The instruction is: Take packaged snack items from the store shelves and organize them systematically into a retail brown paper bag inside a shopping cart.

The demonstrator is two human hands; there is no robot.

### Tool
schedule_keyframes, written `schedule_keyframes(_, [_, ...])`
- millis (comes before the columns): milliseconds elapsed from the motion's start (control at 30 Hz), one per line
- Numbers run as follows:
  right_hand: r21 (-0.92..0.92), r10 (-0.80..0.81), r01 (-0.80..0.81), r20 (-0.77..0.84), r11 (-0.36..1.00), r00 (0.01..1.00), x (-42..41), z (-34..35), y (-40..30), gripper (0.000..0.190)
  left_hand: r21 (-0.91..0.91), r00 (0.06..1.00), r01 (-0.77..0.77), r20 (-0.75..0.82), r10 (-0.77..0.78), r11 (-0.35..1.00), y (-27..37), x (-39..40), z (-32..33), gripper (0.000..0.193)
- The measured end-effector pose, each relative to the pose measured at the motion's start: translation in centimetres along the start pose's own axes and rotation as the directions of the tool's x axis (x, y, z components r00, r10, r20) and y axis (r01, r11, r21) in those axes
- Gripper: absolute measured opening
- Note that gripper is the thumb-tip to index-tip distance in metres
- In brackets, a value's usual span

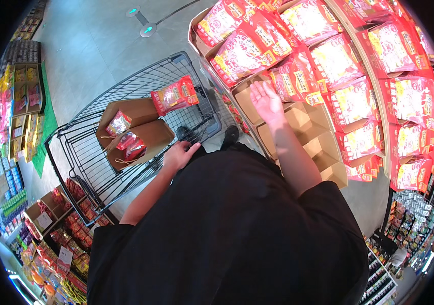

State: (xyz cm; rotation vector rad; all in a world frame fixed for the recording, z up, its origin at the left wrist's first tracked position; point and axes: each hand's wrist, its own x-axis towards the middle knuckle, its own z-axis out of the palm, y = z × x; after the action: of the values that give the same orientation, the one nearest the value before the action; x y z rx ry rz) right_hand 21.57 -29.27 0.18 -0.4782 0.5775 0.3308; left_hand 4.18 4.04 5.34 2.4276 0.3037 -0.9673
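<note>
My left hand point(181, 154) rests by the near rim of a wire shopping cart point(83, 152), thumb and fingers apart; whether it touches the rim is hard to tell. In the cart stand two brown paper bags point(152, 137) with red packets inside, and one red-and-pink snack packet point(175, 95) lies beside them. My right hand point(265, 100), palm up with nothing in it, is over a cardboard display tray with compartments point(304, 120). Just right of its fingers leans a red packet point(297, 78), one of several filling the display's other compartments.
More red packets point(411, 99) stack on a second display tier at the right. Shelves of packaged goods point(26, 95) line the left, and a low rack of red snacks point(68, 232) stands behind the cart's handle. My shoe point(230, 135) is between cart and display.
</note>
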Motion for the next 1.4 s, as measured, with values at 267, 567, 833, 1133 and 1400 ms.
schedule_keyframes(267, [-0.043, -0.02, 0.018, -0.052, 0.999, 0.998, -0.7, 1.4, 1.9, 0.027, -0.031, 0.997, 0.011, 0.078, -0.008, 0.999, -0.3, 0.6, -0.1, 0.085])
schedule_keyframes(567, [-0.237, 0.055, -0.069, -0.068, 0.969, 0.996, -7.7, 4.5, 2.9, 0.066, -0.575, 0.965, 0.117, -0.128, -0.23, 0.81, -11.5, 15.6, 2.2, 0.08])
schedule_keyframes(833, [-0.384, 0.055, -0.105, -0.14, 0.917, 0.989, -13.3, 3.8, 3.5, 0.048, -0.604, 0.816, 0.311, -0.226, -0.532, 0.734, -20.3, 32.8, -0.4, 0.091])
schedule_keyframes(1133, [-0.501, -0.02, -0.09, -0.209, 0.861, 0.978, -16.1, 1.3, 4.9, 0.046, -0.469, 0.707, 0.568, -0.142, -0.693, 0.676, -14.1, 34.6, 0.4, 0.123])
schedule_keyframes(1400, [-0.731, 0.056, -0.105, -0.091, 0.674, 0.994, -13.8, 3.2, 6.4, 0.047, -0.766, 0.851, 0.187, -0.187, -0.492, 0.615, -14.8, 29.2, 2.2, 0.07])
